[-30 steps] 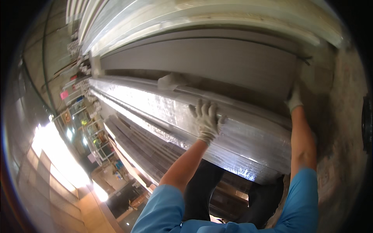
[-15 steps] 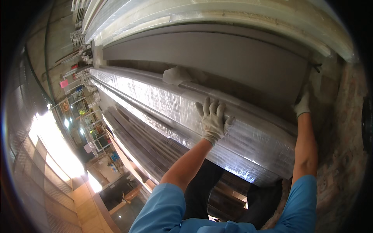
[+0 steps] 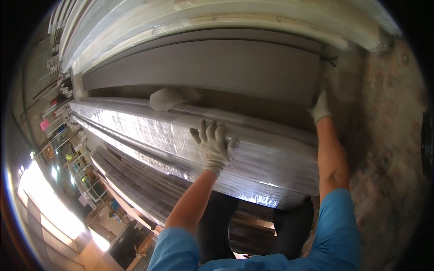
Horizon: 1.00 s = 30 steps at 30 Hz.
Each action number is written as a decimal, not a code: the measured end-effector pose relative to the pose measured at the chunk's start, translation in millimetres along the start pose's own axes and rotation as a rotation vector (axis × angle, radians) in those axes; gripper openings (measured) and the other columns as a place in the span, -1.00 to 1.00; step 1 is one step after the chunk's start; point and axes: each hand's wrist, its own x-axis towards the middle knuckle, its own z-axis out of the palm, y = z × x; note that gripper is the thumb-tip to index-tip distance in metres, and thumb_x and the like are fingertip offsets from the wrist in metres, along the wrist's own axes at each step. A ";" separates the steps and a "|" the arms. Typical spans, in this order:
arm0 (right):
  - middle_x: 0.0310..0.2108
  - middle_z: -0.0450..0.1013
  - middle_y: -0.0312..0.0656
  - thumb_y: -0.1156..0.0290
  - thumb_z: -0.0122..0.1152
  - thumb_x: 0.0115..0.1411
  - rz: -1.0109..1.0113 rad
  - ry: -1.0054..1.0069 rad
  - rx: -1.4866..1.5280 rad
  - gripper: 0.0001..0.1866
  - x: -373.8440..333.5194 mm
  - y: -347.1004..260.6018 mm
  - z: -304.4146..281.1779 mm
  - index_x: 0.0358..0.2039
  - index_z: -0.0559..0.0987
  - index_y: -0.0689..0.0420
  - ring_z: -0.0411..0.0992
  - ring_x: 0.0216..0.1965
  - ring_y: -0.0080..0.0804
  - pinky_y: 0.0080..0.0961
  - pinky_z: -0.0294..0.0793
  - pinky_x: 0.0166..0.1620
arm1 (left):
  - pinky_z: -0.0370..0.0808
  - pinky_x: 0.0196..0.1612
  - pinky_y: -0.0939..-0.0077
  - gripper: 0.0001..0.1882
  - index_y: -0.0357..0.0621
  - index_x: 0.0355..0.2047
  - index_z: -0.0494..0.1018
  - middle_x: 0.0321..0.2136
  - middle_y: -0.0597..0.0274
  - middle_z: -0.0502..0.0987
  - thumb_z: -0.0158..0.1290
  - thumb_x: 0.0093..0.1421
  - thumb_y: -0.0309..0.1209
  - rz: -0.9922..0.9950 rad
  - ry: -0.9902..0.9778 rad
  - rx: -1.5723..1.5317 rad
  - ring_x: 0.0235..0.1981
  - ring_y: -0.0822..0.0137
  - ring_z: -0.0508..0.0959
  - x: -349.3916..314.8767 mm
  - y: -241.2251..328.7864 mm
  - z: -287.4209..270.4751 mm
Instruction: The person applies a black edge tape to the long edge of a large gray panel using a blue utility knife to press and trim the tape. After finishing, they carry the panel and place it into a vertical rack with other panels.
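My left hand (image 3: 211,143), in a pale work glove, lies flat with fingers spread on a long bundle (image 3: 280,156) in shiny clear plastic wrap. Beyond the bundle a long, flat grey panel (image 3: 226,65) leans on its edge. At the panel's right end is my right hand (image 3: 321,108), also gloved, with its thumb and fingers around the lower corner. Shadow makes its fingertips hard to see. A crumpled whitish piece of wrap (image 3: 165,99) sits on the bundle's far edge, left of my left hand.
Long pale wrapped profiles (image 3: 253,12) are stacked behind the panel. More dark lengths (image 3: 135,167) lie on the near left side, by my legs. A mottled floor (image 3: 384,135) is at the right. Shelving (image 3: 88,174) stands at the far left.
The whole view has shifted, so the bundle, the panel and both hands sit further left in the picture. Both hands keep their places on the bundle and at the panel's end.
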 end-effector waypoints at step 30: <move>-0.10 0.50 -0.16 0.18 0.12 0.37 -0.640 0.028 -0.786 -0.62 -92.6 -48.1 -46.4 0.04 0.56 0.17 0.46 -0.09 -0.25 -0.32 0.46 -0.02 | -0.49 0.46 -0.32 -0.13 0.02 0.40 0.17 0.47 0.07 0.05 -0.42 0.34 0.37 -0.075 -0.540 0.063 0.52 -0.10 -0.23 21.2 11.1 -41.7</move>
